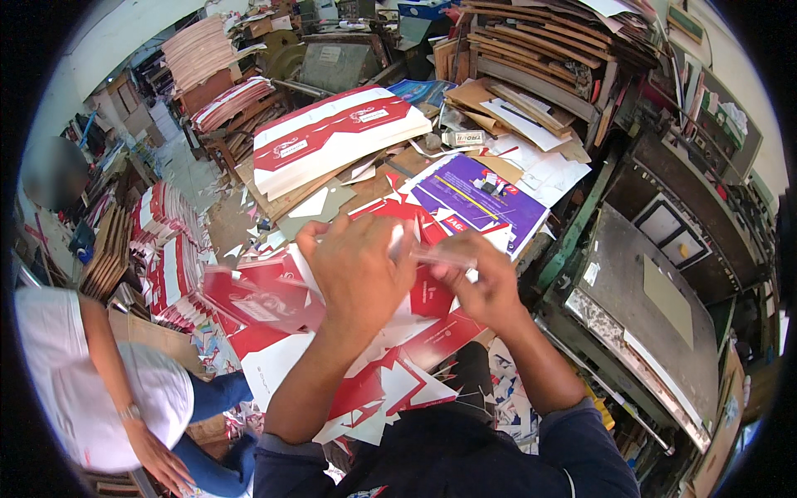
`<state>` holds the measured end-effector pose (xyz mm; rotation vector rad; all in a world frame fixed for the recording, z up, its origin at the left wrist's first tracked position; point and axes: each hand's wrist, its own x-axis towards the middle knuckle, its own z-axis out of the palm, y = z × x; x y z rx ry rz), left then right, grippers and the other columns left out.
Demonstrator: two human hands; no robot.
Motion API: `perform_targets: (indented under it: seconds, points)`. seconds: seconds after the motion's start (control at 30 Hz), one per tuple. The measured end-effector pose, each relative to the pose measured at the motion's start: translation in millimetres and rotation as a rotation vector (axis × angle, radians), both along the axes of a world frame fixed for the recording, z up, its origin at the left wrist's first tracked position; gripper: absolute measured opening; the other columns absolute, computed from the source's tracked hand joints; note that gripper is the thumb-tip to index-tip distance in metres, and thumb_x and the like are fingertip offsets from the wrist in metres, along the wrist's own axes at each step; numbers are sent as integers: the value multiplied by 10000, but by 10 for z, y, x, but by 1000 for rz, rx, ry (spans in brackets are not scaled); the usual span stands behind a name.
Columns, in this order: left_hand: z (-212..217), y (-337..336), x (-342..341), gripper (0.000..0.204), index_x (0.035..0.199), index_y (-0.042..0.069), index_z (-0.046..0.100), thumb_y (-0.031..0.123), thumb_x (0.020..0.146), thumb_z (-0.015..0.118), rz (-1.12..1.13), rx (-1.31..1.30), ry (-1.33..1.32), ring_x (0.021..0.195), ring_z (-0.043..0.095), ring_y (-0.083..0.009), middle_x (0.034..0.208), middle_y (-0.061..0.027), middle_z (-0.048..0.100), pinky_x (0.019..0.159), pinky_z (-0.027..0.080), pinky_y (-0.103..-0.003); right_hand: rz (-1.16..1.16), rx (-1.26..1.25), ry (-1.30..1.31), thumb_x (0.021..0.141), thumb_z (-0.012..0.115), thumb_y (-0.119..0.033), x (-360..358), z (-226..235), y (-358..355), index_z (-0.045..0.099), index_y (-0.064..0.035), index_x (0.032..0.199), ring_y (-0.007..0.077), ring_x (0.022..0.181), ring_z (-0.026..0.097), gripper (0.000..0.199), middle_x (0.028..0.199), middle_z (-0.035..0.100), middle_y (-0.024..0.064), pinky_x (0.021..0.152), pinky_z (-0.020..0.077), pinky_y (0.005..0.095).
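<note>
Both my hands are raised close together over red and white printed card sheets. My left hand (pixel 359 270) is closed, its back toward me, and a red and white printed card (pixel 270 295), smeared by motion, sticks out beneath it. The fingers of my right hand (pixel 481 278) are pinched on a small pale strip (pixel 444 256) that reaches toward my left fingertips. What the strip is made of is too blurred to tell. More red and white card pieces (pixel 407 383) with angular cut edges lie below my hands.
A thick stack of printed card sheets (pixel 340 133) sits ahead on the table. A purple printed sheet (pixel 473 199) lies right of it. To the right is a machine with a flat metal bed (pixel 635 282). At left stands a person in a white shirt (pixel 124 398), near more card stacks (pixel 170 270).
</note>
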<state>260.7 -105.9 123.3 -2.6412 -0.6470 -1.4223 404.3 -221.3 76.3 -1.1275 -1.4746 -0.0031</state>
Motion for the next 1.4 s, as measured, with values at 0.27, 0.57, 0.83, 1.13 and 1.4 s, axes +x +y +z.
perform_targets:
  seconds: [0.27, 0.57, 0.83, 1.13, 1.4]
  points:
    - [-71, 32, 21, 144, 788, 127, 682, 241, 821, 764, 21, 42, -101, 722, 566, -214, 735, -10, 665, 853, 325, -426, 258, -389, 452, 975, 703, -230, 84, 159, -113, 703, -8, 1136, 184, 913, 636, 273, 1044, 695, 86, 816, 489, 290]
    - [-177, -5, -59, 228, 716, 146, 595, 275, 806, 761, 43, 166, -85, 720, 487, -220, 679, -12, 532, 818, 313, -439, 421, -726, 388, 934, 728, -453, 291, 448, 192, 658, -63, 861, 52, 716, 508, 403, 760, 588, -48, 619, 386, 236]
    - [-167, -56, -82, 287, 678, 158, 574, 308, 851, 747, 7, 186, -136, 678, 450, -210, 654, -3, 511, 826, 310, -446, 601, -941, 131, 1005, 600, -425, 394, 487, 190, 661, -38, 994, 107, 703, 547, 392, 789, 626, 12, 595, 439, 281]
    - [-146, -85, -89, 319, 642, 123, 545, 259, 864, 730, 0, 196, -176, 658, 471, -229, 636, -38, 500, 792, 311, -427, 281, -395, -286, 923, 594, -196, 49, 551, 69, 606, 9, 792, 346, 557, 562, 244, 667, 565, 195, 546, 425, 421]
    - [-142, -35, -91, 314, 628, 149, 552, 253, 843, 757, 5, 187, -204, 647, 470, -200, 628, -8, 496, 780, 303, -416, 133, -426, -118, 927, 585, -153, -86, 398, 1, 614, 1, 792, 316, 555, 591, 206, 665, 589, 167, 531, 442, 410]
